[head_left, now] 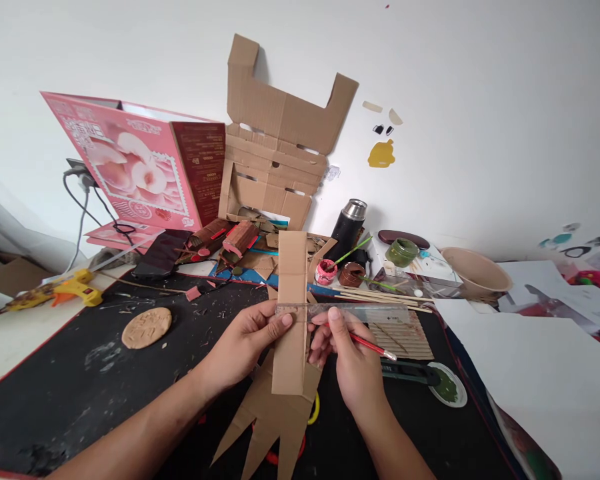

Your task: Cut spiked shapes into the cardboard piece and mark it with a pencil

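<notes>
Upright in front of me is a long cardboard strip [291, 267], with a clear plastic ruler [370, 313] lying across it. My left hand [253, 340] is closed on the strip's left edge, its thumb beside the ruler's end. My right hand [353, 360] is closed on a red pencil [367, 345], thumb against the ruler; the pencil's white end points right and its tip is hidden by the fingers. Below the strip lies a cardboard piece cut into pointed spikes [267, 420]. Part of a yellow loop [315, 408] shows under it.
A black mat [180, 373] covers the table. On it are a round clay-like disc [147, 327], a dark green cutter [407, 372] and a dish of green paint [447, 385]. A yellow glue gun [80, 290] lies left; paint jars [353, 273] and a black flask [347, 230] stand behind.
</notes>
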A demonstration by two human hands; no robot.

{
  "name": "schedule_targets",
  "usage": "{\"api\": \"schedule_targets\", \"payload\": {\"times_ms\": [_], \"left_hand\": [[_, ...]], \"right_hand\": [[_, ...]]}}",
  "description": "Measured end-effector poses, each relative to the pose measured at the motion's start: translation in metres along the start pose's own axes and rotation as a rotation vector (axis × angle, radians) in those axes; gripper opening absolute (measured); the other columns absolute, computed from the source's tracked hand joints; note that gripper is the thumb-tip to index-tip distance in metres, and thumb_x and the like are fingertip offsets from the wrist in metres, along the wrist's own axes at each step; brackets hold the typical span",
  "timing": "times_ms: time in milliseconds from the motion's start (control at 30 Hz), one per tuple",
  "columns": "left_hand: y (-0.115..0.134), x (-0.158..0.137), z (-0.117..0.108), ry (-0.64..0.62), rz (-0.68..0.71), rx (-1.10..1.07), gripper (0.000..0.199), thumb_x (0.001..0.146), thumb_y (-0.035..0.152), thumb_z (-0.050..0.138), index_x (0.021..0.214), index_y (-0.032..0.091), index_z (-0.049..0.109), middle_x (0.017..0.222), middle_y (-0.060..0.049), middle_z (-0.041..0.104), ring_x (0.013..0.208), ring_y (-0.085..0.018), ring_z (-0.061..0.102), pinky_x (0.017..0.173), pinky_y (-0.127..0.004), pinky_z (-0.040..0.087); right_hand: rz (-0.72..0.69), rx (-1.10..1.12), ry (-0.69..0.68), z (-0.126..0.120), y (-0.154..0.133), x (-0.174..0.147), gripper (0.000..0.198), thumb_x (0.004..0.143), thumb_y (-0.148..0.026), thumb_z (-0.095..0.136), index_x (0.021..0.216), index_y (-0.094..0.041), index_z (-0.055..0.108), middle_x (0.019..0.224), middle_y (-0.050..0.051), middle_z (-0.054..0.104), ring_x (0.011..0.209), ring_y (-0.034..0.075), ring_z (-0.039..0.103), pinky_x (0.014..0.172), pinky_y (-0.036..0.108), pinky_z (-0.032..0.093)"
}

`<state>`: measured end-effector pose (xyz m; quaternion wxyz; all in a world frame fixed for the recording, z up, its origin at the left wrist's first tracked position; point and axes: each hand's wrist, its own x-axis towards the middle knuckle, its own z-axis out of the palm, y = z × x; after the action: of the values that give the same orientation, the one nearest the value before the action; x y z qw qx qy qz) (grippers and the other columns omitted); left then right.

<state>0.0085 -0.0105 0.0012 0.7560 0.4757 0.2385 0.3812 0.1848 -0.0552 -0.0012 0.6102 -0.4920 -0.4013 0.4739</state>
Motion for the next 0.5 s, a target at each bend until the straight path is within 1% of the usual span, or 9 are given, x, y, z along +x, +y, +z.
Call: {"api": "schedule_targets", "payload": {"times_ms": [167, 267, 500], "left_hand": [[0.0006, 0.0005, -0.0001, -0.009, 0.006, -0.009, 0.031, 0.097, 0.044, 0.075, 0.111, 0.017, 0.082, 0.09, -0.007, 0.082, 0.075, -0.02, 0.074, 0.075, -0.031, 0.061], [0.0015, 0.0003, 0.0004, -0.012, 0.011, -0.025, 0.03, 0.097, 0.043, 0.076, 0.11, 0.017, 0.081, 0.089, -0.007, 0.081, 0.076, -0.02, 0.075, 0.076, -0.032, 0.062], [0.0024, -0.001, 0.0018, 0.017, 0.013, -0.041, 0.029, 0.096, 0.042, 0.077, 0.107, 0.016, 0.081, 0.086, -0.007, 0.081, 0.074, -0.019, 0.074, 0.074, -0.029, 0.061]], "right_hand": [[0.01, -0.01, 0.003, 0.0006, -0.0008, 0.0006, 0.067, 0.084, -0.082, 0.073, 0.084, -0.015, 0.077, 0.056, 0.001, 0.068, 0.042, 0.012, 0.065, 0.04, 0.017, 0.047], [0.018, -0.015, -0.001, 0.0009, -0.0009, 0.001, 0.068, 0.083, -0.083, 0.073, 0.084, -0.015, 0.078, 0.056, 0.001, 0.069, 0.042, 0.012, 0.066, 0.04, 0.017, 0.047], [0.029, -0.006, -0.012, 0.0009, -0.0015, -0.0001, 0.068, 0.082, -0.083, 0.074, 0.084, -0.015, 0.078, 0.056, 0.001, 0.069, 0.041, 0.012, 0.066, 0.039, 0.017, 0.047]]}}
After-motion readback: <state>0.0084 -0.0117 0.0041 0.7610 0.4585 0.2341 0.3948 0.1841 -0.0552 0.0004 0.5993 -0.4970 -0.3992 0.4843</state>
